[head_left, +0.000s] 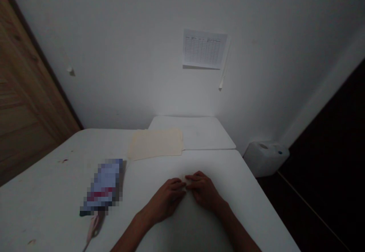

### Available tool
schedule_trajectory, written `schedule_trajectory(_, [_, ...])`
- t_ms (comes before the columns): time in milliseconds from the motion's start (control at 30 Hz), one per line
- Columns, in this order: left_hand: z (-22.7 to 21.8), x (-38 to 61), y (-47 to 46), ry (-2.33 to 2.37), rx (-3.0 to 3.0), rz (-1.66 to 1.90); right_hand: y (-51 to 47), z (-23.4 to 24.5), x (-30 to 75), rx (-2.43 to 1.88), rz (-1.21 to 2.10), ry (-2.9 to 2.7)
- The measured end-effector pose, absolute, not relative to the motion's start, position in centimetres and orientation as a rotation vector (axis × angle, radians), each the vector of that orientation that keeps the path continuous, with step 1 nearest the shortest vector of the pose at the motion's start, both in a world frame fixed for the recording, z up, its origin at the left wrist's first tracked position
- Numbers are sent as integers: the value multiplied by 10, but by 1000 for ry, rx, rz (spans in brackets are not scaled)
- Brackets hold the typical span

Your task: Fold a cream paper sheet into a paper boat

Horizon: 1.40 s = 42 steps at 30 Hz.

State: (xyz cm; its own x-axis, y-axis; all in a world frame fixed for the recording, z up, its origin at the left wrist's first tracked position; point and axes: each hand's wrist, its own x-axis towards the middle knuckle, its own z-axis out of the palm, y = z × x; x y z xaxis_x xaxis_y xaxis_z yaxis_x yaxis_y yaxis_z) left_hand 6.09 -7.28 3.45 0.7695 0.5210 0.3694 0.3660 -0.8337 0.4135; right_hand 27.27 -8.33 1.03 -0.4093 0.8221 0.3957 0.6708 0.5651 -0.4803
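Hands are meeting near the middle of a white bench, the left hand and the right hand both resting palm down with fingers loosely curled, their fingertips touching or nearly touching at a pale scrap, perhaps paper, too faint against the white top to identify, and whether either hand has hold of it cannot be told. Manila folder is lying flat ahead of the hands, its far edge reaching a second white surface set against the wall. Pixelated package is lying to the left of the left hand, well apart from it, with a pink item poking from beneath its near end at the bench edge, its kind unclear. Printed chart is hanging taped to the white wall, a white plastic jerrycan is standing on the dark floor beyond the bench's right edge, and a wooden door is filling the left side of the frame
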Motion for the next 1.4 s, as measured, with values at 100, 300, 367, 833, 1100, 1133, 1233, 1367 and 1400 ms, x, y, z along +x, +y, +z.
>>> schedule_trajectory(100, [35,62,-73,662,2637,692,-83,10,273,-1203,313,-2204])
schedule_trajectory(300, [25,57,-73,690,2651,701,-83,11,271,-1200,321,-2172])
schedule_trajectory(367, [19,56,-73,712,2645,704,-81,10,271,-1188,320,-2133])
schedule_trajectory(833, [13,60,-73,715,2591,798,-79,16,265,-1462,126,-2226])
schedule_trajectory(1100, [22,61,-80,734,2591,816,-82,31,255,-1593,128,-2308])
schedule_trajectory(1133, [22,61,-80,734,2588,822,-82,31,254,-1604,123,-2307])
schedule_trajectory(1233, [19,60,-80,741,2574,828,-83,30,254,-1608,86,-2316])
schedule_trajectory(1367, [16,60,-79,741,2574,812,-85,27,257,-1577,15,-2340])
schedule_trajectory(1400, [16,60,-79,739,2578,810,-86,27,259,-1571,-3,-2345])
